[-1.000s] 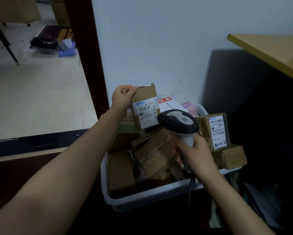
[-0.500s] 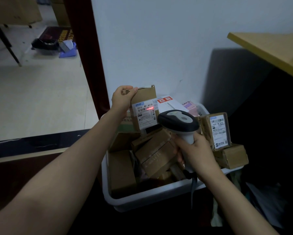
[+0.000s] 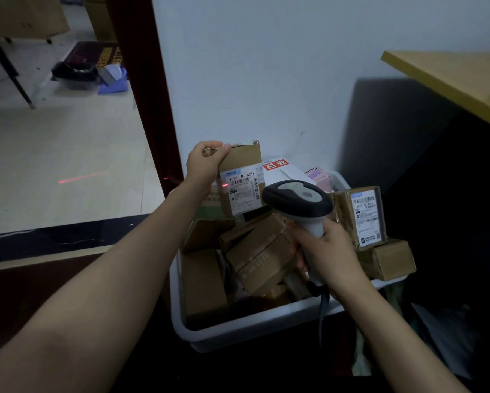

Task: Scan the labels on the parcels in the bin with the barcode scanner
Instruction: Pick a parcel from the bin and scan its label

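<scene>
The red beam has slid left off the label (image 3: 241, 189) onto the floor (image 3: 68, 165). Left hand (image 3: 203, 165) grips the parcel (image 3: 239, 177); right hand (image 3: 327, 251) clasps the scanner (image 3: 299, 199), which should be re-aimed rightward across the barcode.

White plastic bin (image 3: 238, 333) on floor by wall, crammed with brown cardboard parcels lying tilted at mixed angles. Raised parcel (image 3: 242, 180) held upright above bin's far left, white label (image 3: 241, 190) facing near, text "501E- M1 A21B", red scan spot at label's left edge. Second labelled parcel (image 3: 361, 215) upright at bin's right edge. Barcode scanner (image 3: 300, 202), black head, grey handle, centre, pointing left-far toward raised parcel, cable hanging over near rim.
</scene>
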